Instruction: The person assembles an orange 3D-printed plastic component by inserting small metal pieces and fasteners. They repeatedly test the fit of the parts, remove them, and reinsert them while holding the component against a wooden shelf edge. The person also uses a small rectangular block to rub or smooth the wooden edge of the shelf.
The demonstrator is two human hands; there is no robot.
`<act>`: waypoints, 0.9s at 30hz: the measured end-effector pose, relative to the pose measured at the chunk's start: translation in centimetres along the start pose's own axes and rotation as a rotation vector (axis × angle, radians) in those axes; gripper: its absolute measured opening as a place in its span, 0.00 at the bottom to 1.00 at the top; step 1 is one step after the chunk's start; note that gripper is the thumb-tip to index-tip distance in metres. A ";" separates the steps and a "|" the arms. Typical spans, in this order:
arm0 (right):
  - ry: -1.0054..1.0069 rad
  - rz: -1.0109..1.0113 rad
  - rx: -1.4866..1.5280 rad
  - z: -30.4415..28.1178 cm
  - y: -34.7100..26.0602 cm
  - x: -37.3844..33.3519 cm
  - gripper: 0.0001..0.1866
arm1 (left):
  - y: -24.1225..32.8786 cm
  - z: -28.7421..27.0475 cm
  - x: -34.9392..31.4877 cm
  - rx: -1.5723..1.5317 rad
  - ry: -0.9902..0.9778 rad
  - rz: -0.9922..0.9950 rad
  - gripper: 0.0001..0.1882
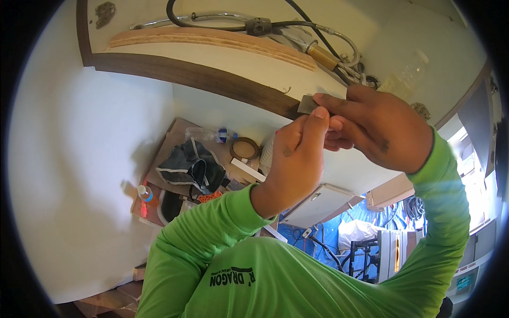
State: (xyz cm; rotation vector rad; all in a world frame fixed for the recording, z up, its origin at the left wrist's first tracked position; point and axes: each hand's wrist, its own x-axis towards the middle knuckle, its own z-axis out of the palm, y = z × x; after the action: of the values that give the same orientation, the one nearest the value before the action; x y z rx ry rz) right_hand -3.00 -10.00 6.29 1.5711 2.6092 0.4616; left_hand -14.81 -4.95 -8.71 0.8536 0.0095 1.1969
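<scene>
Both of my hands meet at the dark brown edge strip (212, 85) of a pale cabinet shelf. My right hand (384, 124) is closed, pinching a small flat grey piece (306, 105) against the strip's right end. Just below it, my left hand (299, 159) is closed too, its thumb tip beside the lower edge of that piece. What the left fingers grip is hidden behind the thumb and the right hand.
On the shelf lie a curved wooden strip (212, 42), black cables and hoses (258, 26) and a clear bottle (408, 74). Lower left, a board carries a dark cloth bag (192, 165), a brown tape roll (245, 149) and a plastic bottle (207, 134). Blue sheeting (323, 228) covers the floor.
</scene>
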 end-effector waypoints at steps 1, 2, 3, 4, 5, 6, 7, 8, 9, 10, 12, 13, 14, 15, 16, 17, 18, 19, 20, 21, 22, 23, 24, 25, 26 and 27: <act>0.000 0.015 0.005 -0.1 -0.2 -0.1 0.20 | 0.0 -0.3 0.1 0.004 -0.019 -0.003 0.24; 0.000 0.029 0.009 -0.1 -0.2 -0.1 0.20 | 0.0 -0.4 0.3 0.009 -0.038 -0.007 0.24; 0.001 0.022 0.017 -0.1 -0.2 0.0 0.21 | 0.0 -0.3 0.4 -0.011 -0.027 -0.013 0.24; 0.002 0.013 0.024 0.0 -0.1 0.2 0.21 | 0.0 -0.4 0.7 -0.031 -0.014 -0.019 0.24; 0.002 0.004 0.032 0.0 -0.1 0.4 0.22 | 0.0 -0.5 0.8 -0.051 -0.002 -0.025 0.24; -0.007 0.011 0.021 -0.1 -0.1 0.3 0.22 | 0.0 -0.4 0.7 -0.023 -0.016 -0.012 0.23; -0.016 0.015 0.010 -0.3 -0.1 0.1 0.21 | 0.1 -0.3 0.4 0.005 -0.029 0.002 0.23; -0.025 0.020 -0.001 -0.5 0.0 0.0 0.21 | 0.1 -0.3 0.4 0.007 -0.029 0.006 0.23; -0.002 0.009 0.000 -0.4 0.0 0.2 0.21 | 0.2 -0.4 0.5 0.009 -0.029 0.010 0.23; 0.022 0.000 0.001 0.0 0.0 0.4 0.20 | 0.2 -0.5 0.8 -0.015 -0.017 0.002 0.23; 0.040 -0.004 0.009 0.3 0.3 0.5 0.20 | 0.1 -0.6 1.2 -0.046 -0.015 -0.003 0.23; 0.035 -0.002 0.016 0.4 0.4 0.6 0.20 | 0.1 -0.7 1.3 -0.053 -0.023 0.002 0.23; 0.031 0.000 0.024 0.4 0.4 0.7 0.20 | 0.1 -0.7 1.3 -0.059 -0.030 0.007 0.23; 0.029 0.004 0.033 0.3 0.5 0.6 0.20 | 0.2 -0.6 1.2 -0.053 -0.036 0.001 0.23; 0.026 0.011 0.041 0.2 0.4 0.2 0.20 | 0.2 -0.4 0.8 -0.049 -0.043 -0.006 0.23; 0.023 0.017 0.049 0.1 0.4 0.0 0.20 | 0.3 -0.2 0.7 -0.044 -0.050 -0.012 0.23; 0.039 0.005 0.042 0.3 0.4 0.2 0.21 | 0.5 -0.3 0.8 -0.035 -0.025 -0.012 0.23; 0.054 0.001 0.033 0.5 0.4 0.5 0.21 | 0.7 -0.5 1.0 -0.031 -0.005 -0.016 0.23; 0.068 -0.002 0.024 0.6 0.4 0.7 0.21 | 0.7 -0.5 1.2 -0.026 0.015 -0.021 0.23; 0.062 -0.005 0.027 0.5 0.4 0.6 0.21 | 0.6 -0.4 1.3 -0.040 0.002 -0.013 0.23; 0.060 -0.019 0.033 0.3 0.4 0.8 0.21 | 0.5 -0.4 1.3 -0.048 -0.004 0.002 0.23; 0.057 -0.032 0.039 0.2 0.3 0.9 0.21 | 0.5 -0.3 1.3 -0.057 -0.009 0.018 0.23; 0.045 -0.017 0.051 0.0 0.2 0.6 0.21 | 0.6 -0.1 1.1 -0.053 -0.016 0.001 0.23; 0.034 0.000 0.060 -0.3 -0.1 -0.1 0.21 | 0.7 0.4 0.6 -0.050 -0.026 -0.016 0.23; 0.023 0.016 0.069 -0.5 -0.3 -0.5 0.21 | 0.9 0.6 0.3 -0.048 -0.035 -0.032 0.23; 0.036 0.001 0.057 -0.5 -0.3 -0.2 0.21 | 1.1 0.5 0.3 -0.039 -0.014 -0.022 0.23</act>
State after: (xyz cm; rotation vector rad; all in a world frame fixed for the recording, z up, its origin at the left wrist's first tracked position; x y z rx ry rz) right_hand -3.31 -10.43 6.64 1.5956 2.6718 0.4233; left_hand -15.36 -4.85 -7.60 0.8252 -0.0155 1.1669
